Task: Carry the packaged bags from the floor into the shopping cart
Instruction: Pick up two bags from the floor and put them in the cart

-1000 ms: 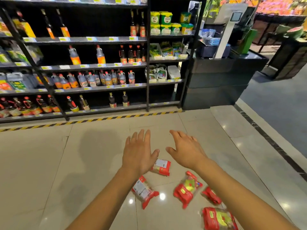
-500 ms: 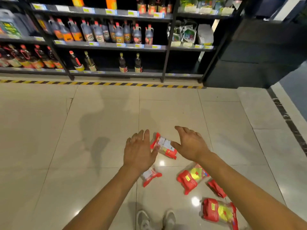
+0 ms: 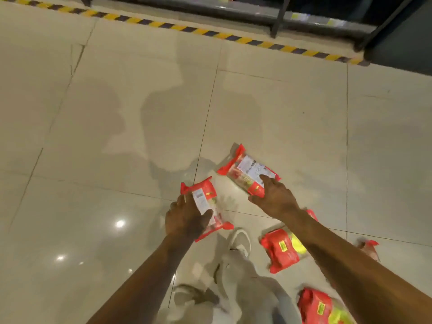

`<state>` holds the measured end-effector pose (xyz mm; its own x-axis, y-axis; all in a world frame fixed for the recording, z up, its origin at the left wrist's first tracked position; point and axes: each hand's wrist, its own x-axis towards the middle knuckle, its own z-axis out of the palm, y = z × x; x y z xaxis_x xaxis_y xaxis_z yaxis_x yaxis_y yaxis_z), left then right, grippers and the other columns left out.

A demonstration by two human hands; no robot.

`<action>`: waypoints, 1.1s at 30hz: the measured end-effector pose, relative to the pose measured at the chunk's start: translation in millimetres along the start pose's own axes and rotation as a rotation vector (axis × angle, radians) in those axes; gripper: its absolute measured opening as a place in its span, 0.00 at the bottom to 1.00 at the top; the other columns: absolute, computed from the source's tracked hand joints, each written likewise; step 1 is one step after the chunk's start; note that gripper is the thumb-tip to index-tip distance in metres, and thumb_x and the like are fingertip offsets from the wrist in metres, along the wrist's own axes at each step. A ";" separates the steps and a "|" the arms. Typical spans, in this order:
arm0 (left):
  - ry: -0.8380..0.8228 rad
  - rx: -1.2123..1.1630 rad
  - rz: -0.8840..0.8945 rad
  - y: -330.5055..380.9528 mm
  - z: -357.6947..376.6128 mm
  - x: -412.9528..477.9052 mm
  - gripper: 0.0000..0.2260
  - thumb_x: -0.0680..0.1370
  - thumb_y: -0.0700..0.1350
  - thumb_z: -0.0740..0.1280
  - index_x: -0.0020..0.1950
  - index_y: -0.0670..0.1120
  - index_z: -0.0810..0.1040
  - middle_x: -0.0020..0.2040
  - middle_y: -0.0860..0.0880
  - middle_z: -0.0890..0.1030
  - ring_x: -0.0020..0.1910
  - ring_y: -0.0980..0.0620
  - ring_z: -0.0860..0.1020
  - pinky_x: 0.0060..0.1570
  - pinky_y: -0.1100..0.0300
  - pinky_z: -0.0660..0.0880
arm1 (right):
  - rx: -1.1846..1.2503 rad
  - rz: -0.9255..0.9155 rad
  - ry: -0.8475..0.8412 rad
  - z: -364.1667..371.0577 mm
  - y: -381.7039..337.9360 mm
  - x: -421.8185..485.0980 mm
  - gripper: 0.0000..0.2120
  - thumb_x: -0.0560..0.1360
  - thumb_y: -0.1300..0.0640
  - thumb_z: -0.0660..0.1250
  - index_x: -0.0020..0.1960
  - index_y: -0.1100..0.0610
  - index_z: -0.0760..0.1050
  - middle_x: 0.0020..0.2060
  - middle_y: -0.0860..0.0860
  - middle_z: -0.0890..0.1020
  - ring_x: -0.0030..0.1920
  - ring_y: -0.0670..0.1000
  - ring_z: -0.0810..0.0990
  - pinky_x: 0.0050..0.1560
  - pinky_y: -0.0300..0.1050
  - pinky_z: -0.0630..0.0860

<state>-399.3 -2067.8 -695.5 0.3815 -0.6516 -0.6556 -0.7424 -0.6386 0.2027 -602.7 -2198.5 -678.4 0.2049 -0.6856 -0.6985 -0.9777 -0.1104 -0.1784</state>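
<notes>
With the left hand (image 3: 187,218), grips a red packaged bag (image 3: 205,204) along its length, thumb curled over the white label, fingers round the opposite edge. With the right hand (image 3: 274,199), pinches the near corner of a second red bag (image 3: 245,170), forefinger laid across the printed label, thumb tucked at the edge below. Both bags label-up and tilted, just apart from each other, the second slightly ahead of the right hand; impossible to tell whether lifted or touching the glossy beige floor tiles (image 3: 117,141). Just inside the right forearm, behind the right hand, a third red bag (image 3: 280,251) with a yellow patch, flat on the tiles. Further back along the same forearm, near the elbow, a fourth red-and-yellow bag (image 3: 318,307), cut by the picture's edge. On the outer side of the right forearm, red scraps of packaging (image 3: 369,245), mostly hidden by the arm; number of bags there unclear. Between the forearms, behind both hands, a pale shoe (image 3: 240,242) and a grey trouser leg (image 3: 254,291), blurred; a second shoe (image 3: 194,296) nearer the left forearm. Well ahead of the hands, a yellow-and-black hazard strip (image 3: 187,28) across the floor and, past it, the dark foot of a shelf unit (image 3: 233,11). Ahead of the left hand, soft shadows on the tiles
</notes>
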 end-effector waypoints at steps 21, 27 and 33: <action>0.083 -1.013 -0.485 -81.7 277.7 269.6 0.47 0.42 0.64 0.81 0.57 0.44 0.79 0.47 0.48 0.86 0.41 0.48 0.86 0.42 0.50 0.85 | 0.347 0.103 -0.146 185.0 92.3 343.2 0.44 0.52 0.36 0.84 0.59 0.58 0.76 0.50 0.52 0.83 0.48 0.51 0.82 0.43 0.47 0.80; 0.357 -1.011 -0.361 -94.3 144.3 171.3 0.34 0.50 0.59 0.82 0.52 0.48 0.82 0.42 0.52 0.87 0.38 0.52 0.86 0.40 0.48 0.84 | 0.445 -0.058 0.068 117.4 8.8 209.6 0.34 0.65 0.39 0.81 0.58 0.50 0.64 0.51 0.45 0.80 0.50 0.51 0.80 0.50 0.49 0.76; 0.685 -1.077 -0.265 -115.9 -89.8 -21.6 0.35 0.54 0.61 0.82 0.57 0.52 0.77 0.48 0.54 0.86 0.44 0.52 0.86 0.47 0.44 0.83 | 0.491 -0.318 0.222 -52.4 -139.6 -2.0 0.34 0.62 0.34 0.80 0.58 0.44 0.66 0.53 0.40 0.81 0.53 0.48 0.82 0.55 0.52 0.77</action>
<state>-272.1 -2016.5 -639.5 0.8862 -0.3273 -0.3277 0.0877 -0.5761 0.8127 -468.9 -2219.4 -615.8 0.4167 -0.8127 -0.4072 -0.7248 -0.0267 -0.6884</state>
